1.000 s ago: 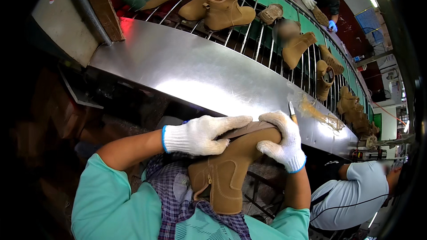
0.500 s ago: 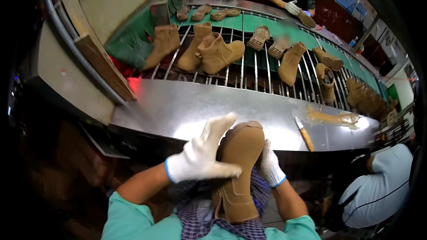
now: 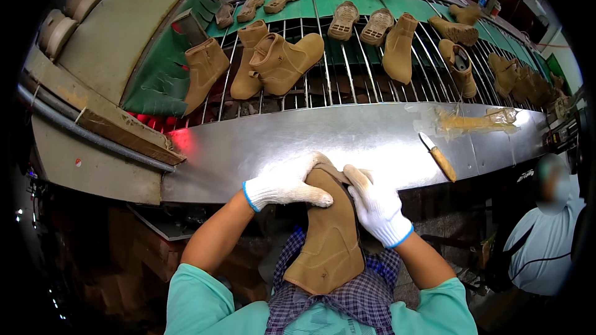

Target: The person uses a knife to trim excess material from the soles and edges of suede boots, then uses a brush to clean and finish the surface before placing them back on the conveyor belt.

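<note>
At the near edge of the curved sheet-metal workbench (image 3: 372, 139), the tan suede ankle boot (image 3: 329, 236) stands upright against the person's checked apron (image 3: 347, 301), sole end up and shaft opening down. Half a second ago the left hand was lifted with its fingers fanned above the sole; now the left hand in its white knit glove (image 3: 287, 184) lies closed over the boot's upper end from about ten o'clock, fingers wrapped across the front. The right hand, gloved the same way, (image 3: 377, 206) has come round from behind and clasps the boot's edge at about two o'clock, fingers curled. That reads as a regrip finished: both hands have firm hold, and the boot sits between them, its lower half hanging free beneath the wrists.

Out at one o'clock from the right hand a wooden-handled knife (image 3: 438, 157) lies on the metal, untouched. Beyond it, at twelve o'clock, more tan boots (image 3: 282, 62) rest on the wire-rod conveyor (image 3: 347, 74).
</note>
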A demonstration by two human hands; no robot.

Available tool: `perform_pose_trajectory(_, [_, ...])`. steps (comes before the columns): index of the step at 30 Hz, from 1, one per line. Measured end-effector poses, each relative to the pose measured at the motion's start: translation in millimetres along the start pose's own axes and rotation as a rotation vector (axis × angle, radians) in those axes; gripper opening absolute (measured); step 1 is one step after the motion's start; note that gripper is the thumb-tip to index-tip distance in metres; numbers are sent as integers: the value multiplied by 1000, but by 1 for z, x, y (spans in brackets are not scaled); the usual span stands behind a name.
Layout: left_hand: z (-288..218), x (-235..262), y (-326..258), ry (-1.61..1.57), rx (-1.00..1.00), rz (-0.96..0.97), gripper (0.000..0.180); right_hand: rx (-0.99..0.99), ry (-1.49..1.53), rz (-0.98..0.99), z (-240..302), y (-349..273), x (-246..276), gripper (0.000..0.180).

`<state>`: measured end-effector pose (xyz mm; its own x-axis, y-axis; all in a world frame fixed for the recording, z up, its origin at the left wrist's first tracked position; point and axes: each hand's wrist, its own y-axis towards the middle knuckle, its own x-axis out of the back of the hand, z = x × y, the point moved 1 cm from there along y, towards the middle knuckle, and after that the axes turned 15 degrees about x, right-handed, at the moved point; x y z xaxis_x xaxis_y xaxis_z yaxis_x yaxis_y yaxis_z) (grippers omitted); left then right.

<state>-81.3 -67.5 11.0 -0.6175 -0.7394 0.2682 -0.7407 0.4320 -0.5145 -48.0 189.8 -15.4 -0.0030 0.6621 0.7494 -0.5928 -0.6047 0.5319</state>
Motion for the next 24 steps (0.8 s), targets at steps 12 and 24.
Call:
perform_pose_trajectory(12, [9, -3, -1, 226, -94, -126, 85, -356, 471, 191, 15, -3, 39, 54])
perform_pose_trajectory(24, [-12, -29, 14, 257, -130, -488, 37, -164, 218, 277, 46, -6, 33, 72])
